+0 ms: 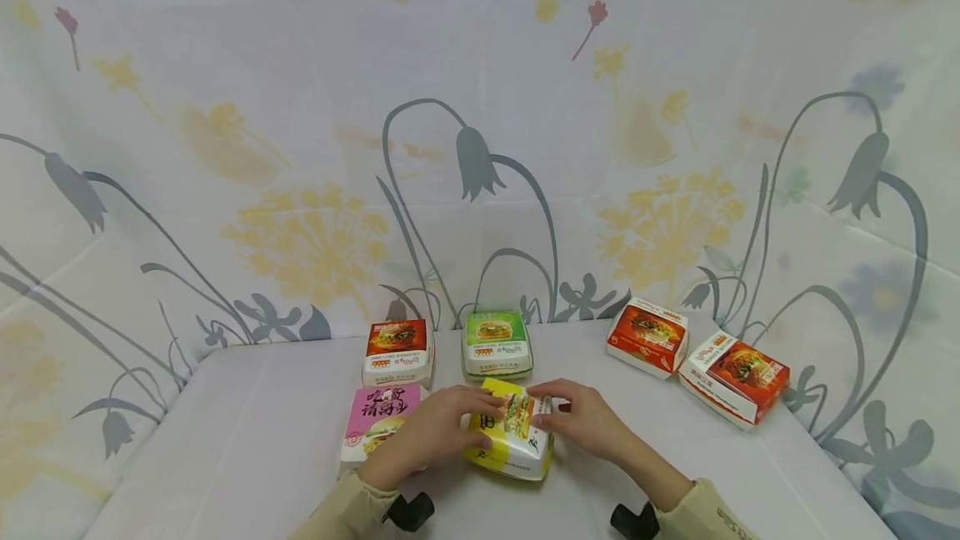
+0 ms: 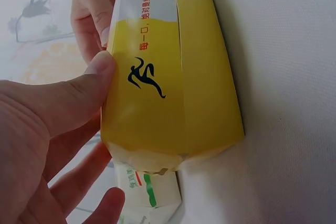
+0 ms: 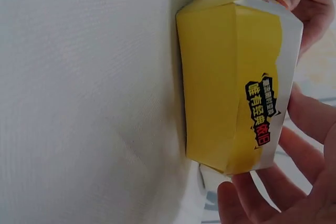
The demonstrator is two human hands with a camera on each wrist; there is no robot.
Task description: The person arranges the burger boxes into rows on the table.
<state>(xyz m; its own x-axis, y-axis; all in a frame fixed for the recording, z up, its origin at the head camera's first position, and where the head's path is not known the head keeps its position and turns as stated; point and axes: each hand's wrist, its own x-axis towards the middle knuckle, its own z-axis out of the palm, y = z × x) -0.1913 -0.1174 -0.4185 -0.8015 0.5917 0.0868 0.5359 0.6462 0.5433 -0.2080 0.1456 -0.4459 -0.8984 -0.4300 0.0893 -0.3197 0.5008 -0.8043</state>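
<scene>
Now, the white table (image 1: 232, 440) runs back to the flowered cloth (image 1: 487, 65), bare room down its left and front right. Left hand (image 1: 437, 432) clamped on one side of the yellow box (image 1: 517, 457), right hand (image 1: 588, 419) clamped opposite, thumbs at its upper edges! That box sits near the front middle, green box (image 1: 497, 357) just behind, pink box (image 1: 363, 427) close left, two red boxes (image 1: 648, 338) well off by the right edge.
</scene>
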